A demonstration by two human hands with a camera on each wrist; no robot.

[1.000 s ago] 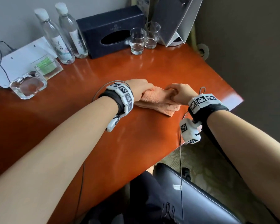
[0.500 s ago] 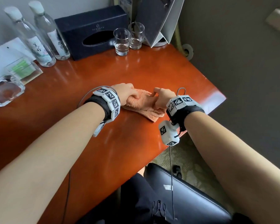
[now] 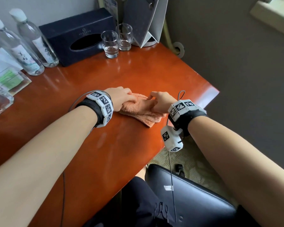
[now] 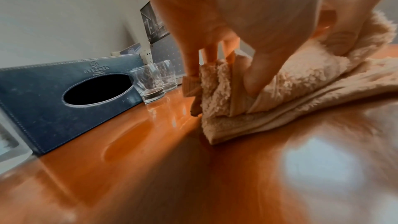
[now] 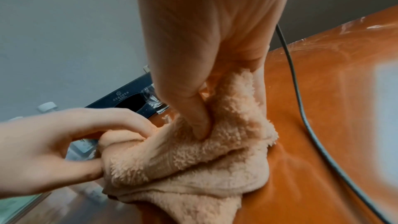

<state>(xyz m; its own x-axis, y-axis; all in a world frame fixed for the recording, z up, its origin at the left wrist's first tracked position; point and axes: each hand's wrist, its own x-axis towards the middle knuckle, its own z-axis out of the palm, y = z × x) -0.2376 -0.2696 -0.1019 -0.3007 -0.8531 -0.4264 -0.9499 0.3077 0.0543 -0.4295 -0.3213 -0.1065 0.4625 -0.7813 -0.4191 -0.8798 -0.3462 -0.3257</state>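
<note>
Chair seat: a black leather chair seat (image 3: 195,200) sits below the near edge of the tabletop (image 3: 92,161), to the right of the person's lap.
Towel: a peach terry towel (image 3: 138,110), folded in several layers, lies on the tabletop just inside the near edge and a little short of the near right corner. One folded corner points at that edge.
Left hand: the left hand (image 3: 120,97) sits on the towel's left end. Its fingers curl down into the top folds and the thumb closes against them, gripping the cloth.
Right hand: the right hand (image 3: 160,102) is on the towel's right end. The thumb digs into the pile and the fingers close from the far side, pinching up a ridge of the top layer.
Hands together: both are clamped on the same towel, close to each other, with a strip of cloth between them.
Glasses: two drinking glasses (image 3: 111,45) stand side by side near the far edge.
Tissue box: a dark blue tissue box (image 3: 79,36) stands just left of the glasses.
Bottles: two water bottles (image 3: 31,46) stand left of the box.
Bag: a grey paper bag (image 3: 143,18) stands at the far right corner, behind the glasses.
</note>
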